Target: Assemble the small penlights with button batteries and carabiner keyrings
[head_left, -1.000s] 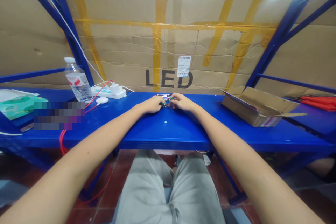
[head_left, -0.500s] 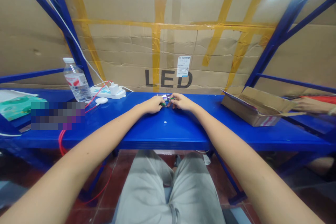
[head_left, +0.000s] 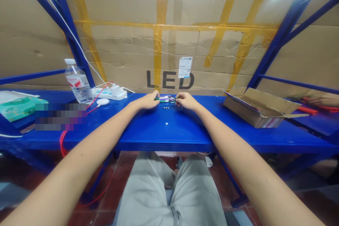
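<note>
A small cluster of green and silver parts [head_left: 167, 99] lies on the blue metal table [head_left: 148, 130], close to the cardboard wall. My left hand [head_left: 147, 101] pinches the left end of the cluster with curled fingers. My right hand [head_left: 185, 100] pinches its right end the same way. A few tiny pale pieces [head_left: 166, 107] rest on the table just in front of the cluster, and one more small piece [head_left: 166, 123] sits nearer to me. The parts are too small to name.
A water bottle [head_left: 78, 81], a white power strip [head_left: 109, 92] with a red cable and a small white puck [head_left: 103, 101] stand at the left. An open cardboard box [head_left: 261, 107] is at the right. Another person's hand [head_left: 321, 99] shows at the far right edge.
Both hands moved a little farther away and apart, stretching over the cluster's two ends. Tiny pale pieces now show on the table in front. The other person's hand drew back at the right.
</note>
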Available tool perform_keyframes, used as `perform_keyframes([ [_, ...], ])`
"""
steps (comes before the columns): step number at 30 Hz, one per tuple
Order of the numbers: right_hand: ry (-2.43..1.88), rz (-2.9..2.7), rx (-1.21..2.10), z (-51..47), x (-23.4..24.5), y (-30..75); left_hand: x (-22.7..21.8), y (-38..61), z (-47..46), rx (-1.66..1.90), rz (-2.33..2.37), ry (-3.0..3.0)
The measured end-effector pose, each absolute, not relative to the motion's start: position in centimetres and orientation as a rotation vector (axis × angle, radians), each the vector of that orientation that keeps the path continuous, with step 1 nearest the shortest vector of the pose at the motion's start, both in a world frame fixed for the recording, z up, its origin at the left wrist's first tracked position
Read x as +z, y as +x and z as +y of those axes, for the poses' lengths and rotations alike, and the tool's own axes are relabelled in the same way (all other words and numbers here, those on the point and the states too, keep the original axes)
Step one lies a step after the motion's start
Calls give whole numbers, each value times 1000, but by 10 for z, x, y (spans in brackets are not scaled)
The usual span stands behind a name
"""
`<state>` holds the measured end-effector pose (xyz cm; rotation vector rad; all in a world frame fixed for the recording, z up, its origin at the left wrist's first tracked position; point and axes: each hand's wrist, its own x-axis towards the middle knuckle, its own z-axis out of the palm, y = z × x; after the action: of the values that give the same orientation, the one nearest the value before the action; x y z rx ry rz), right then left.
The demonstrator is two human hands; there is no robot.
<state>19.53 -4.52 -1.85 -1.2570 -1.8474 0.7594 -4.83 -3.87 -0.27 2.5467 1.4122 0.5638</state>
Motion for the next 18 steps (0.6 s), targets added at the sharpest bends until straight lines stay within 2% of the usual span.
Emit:
perform_keyframes([
  [8, -1286, -1852, 793, -42, -22, 197, -3, -54, -33, 649, 1385, 2642],
  [18, -1311, -1872, 801, -47, -20, 197, 1, -48, -37, 659, 1607, 2425],
])
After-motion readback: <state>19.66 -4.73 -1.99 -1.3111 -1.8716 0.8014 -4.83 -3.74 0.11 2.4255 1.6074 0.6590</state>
